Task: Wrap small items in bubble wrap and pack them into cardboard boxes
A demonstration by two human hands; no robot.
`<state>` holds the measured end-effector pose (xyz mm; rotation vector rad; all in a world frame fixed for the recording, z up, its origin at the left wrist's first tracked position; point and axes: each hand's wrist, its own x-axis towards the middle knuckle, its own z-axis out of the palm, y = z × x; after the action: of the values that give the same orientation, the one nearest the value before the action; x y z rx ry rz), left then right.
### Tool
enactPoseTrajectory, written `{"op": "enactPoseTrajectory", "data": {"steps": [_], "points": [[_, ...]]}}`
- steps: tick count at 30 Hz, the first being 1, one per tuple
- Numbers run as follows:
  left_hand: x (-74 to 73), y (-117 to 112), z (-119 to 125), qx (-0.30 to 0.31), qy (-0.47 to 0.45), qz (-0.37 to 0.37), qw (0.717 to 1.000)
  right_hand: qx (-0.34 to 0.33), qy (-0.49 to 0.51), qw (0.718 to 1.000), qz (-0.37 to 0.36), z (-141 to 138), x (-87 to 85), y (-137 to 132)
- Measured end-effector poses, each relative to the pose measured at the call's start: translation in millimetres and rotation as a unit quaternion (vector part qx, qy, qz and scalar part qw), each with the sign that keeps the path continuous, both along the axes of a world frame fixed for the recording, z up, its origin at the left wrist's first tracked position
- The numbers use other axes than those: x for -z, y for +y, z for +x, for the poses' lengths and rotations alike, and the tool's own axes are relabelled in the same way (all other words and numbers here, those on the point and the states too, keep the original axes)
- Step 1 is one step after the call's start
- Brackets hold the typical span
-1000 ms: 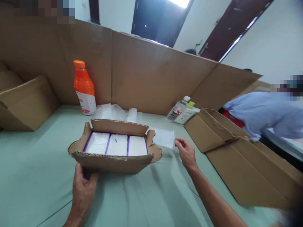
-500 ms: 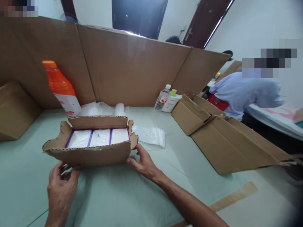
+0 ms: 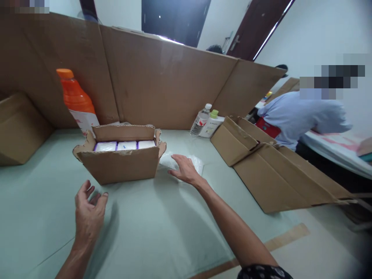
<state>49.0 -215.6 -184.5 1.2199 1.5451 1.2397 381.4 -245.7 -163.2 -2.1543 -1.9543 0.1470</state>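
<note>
An open cardboard box (image 3: 122,166) stands upright on the pale green table (image 3: 139,228), its flaps raised. Inside it sit three white packs (image 3: 127,145) with purple edges, side by side. My left hand (image 3: 90,203) is in front of the box's left corner, fingers curved and apart, holding nothing. To the right of the box, my right hand (image 3: 184,169) hovers with fingers spread, apart from the cardboard. Under and behind that hand lies a piece of bubble wrap (image 3: 198,162), partly covered by it.
An orange bottle (image 3: 77,100) stands behind the box at left. A clear bottle (image 3: 200,121) and a white bottle with a green cap (image 3: 211,124) stand by the cardboard partition (image 3: 171,81). More boxes flank the table, one at right (image 3: 279,182). A person (image 3: 310,112) leans beyond.
The box has moved farther back, now hiding most of the plastic behind it. Both hands have come off the box, and their fingers have opened.
</note>
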Motion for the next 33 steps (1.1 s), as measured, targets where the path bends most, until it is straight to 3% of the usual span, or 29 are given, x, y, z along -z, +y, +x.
{"op": "enactPoseTrajectory", "data": {"steps": [2,5,8,10,13,16,18,20,23,25,29,33], "points": [[-3.4,-3.5,2.4,0.011,0.004,0.01,1.0,-0.006,-0.038,0.999,-0.036,9.6,-1.0,0.3],[-9.9,-5.5,5.3,0.026,-0.008,0.017,0.999,0.013,-0.052,0.998,-0.026,18.3,0.2,-9.9],[-12.2,-16.3,0.7,0.033,-0.023,0.014,0.999,0.035,-0.054,0.998,-0.01,22.8,2.0,-47.2],[-12.4,-32.4,-4.1,0.072,-0.045,-0.022,0.996,0.036,-0.045,0.998,0.011,17.6,3.9,-84.3],[-15.0,-62.6,-6.0,0.187,-0.122,-0.157,0.962,-0.011,-0.003,0.996,0.085,-13.6,7.9,-136.8],[-19.7,-84.0,-0.5,0.267,-0.188,-0.266,0.907,-0.087,0.038,0.987,0.127,-65.8,11.9,-162.8],[-21.4,-88.7,3.5,0.271,-0.195,-0.287,0.898,-0.146,0.039,0.981,0.121,-99.5,13.4,-165.0],[-20.7,-87.7,4.9,0.255,-0.168,-0.276,0.911,-0.2,0.026,0.972,0.117,-125.4,13.8,-161.7],[-14.8,-84.7,1.6,0.245,-0.09,-0.242,0.935,-0.248,0.002,0.961,0.121,-149.5,14.3,-156.2],[-9.6,-85.1,-3.1,0.261,-0.059,-0.231,0.935,-0.262,-0.016,0.958,0.119,-157.2,15.9,-153.1],[-5.9,-83.6,-18.6,0.26,-0.055,-0.218,0.939,-0.237,-0.048,0.963,0.115,-143.7,20.6,-142.4],[-15.2,-65.7,-41.4,0.223,-0.021,-0.202,0.953,-0.103,-0.076,0.987,0.101,-89.5,20.8,-131.3]]}}
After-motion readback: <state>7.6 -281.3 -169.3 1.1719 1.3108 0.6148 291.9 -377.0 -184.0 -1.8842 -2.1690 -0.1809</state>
